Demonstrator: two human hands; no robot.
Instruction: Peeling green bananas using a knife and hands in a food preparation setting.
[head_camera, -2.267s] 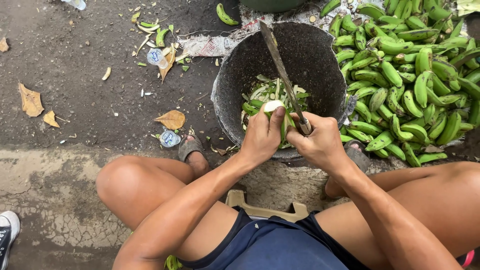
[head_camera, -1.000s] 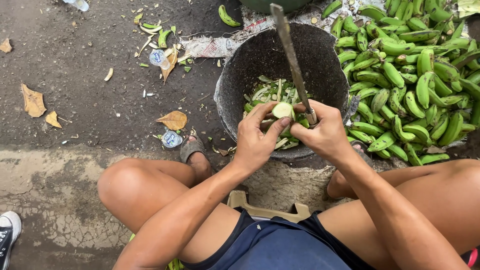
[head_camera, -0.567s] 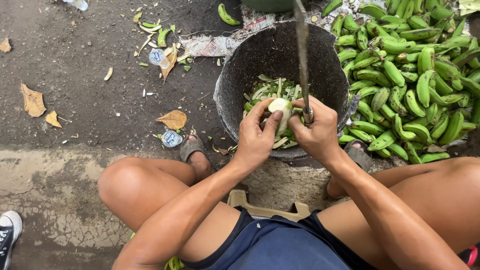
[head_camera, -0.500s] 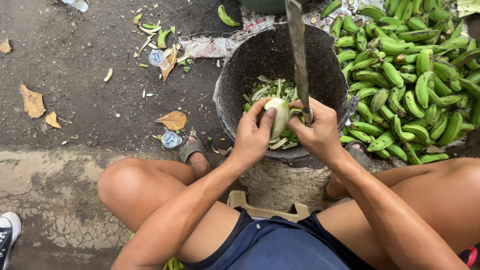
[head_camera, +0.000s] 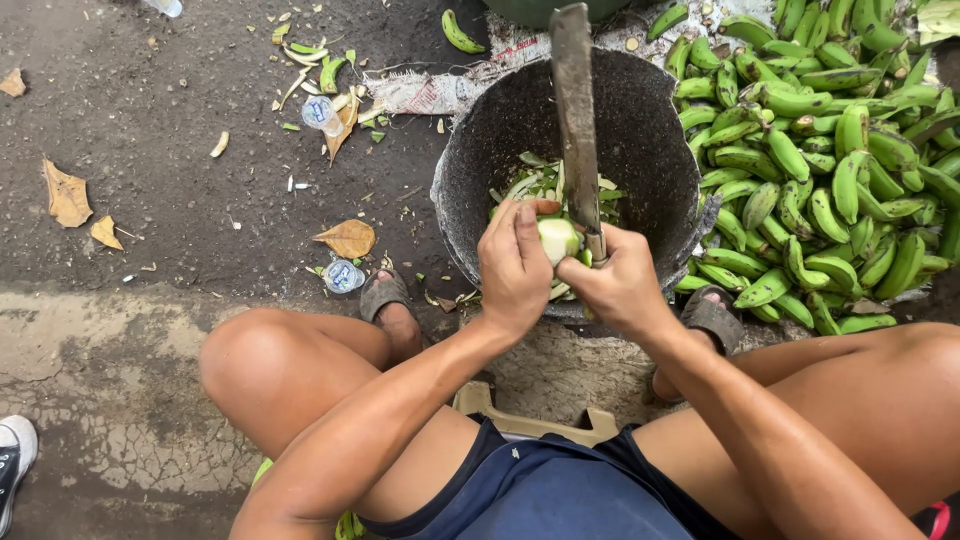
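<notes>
Peeling a green banana (head_camera: 558, 240) over the dark round basin (head_camera: 480, 150): left hand (head_camera: 515, 270) wrapped round the fruit, pale flesh showing on the near side, held above the basin's near rim. Right hand (head_camera: 620, 290) closed round the handle of a long knife (head_camera: 575, 110), blade up and away, nearly vertical in the view.

Changed vs approx 2 s ago: blade was slanted up-left, now swung near upright; pale patch on the fruit turned a bit toward the blade. Judged: rotating the fruit w/ the left grip between cuts, so peel about partway off, more strips to go.

Counts: 1 knife, 1 basin w/ a layer of green peel strips (head_camera: 530, 180) inside (too tangled to count). Pile of unpeeled green bananas (head_camera: 830, 170) right of the basin, dozens, no exact no. possible. 1 loose banana (head_camera: 460, 32) at top, 4 dry leaves (head_camera: 66, 192) on the ground at left, 2 plastic cups (head_camera: 343, 275). Both sandalled feet beside the basin, low stool (head_camera: 530, 425) under the person. White shoe (head_camera: 12, 465) at far left edge, someone else's.
</notes>
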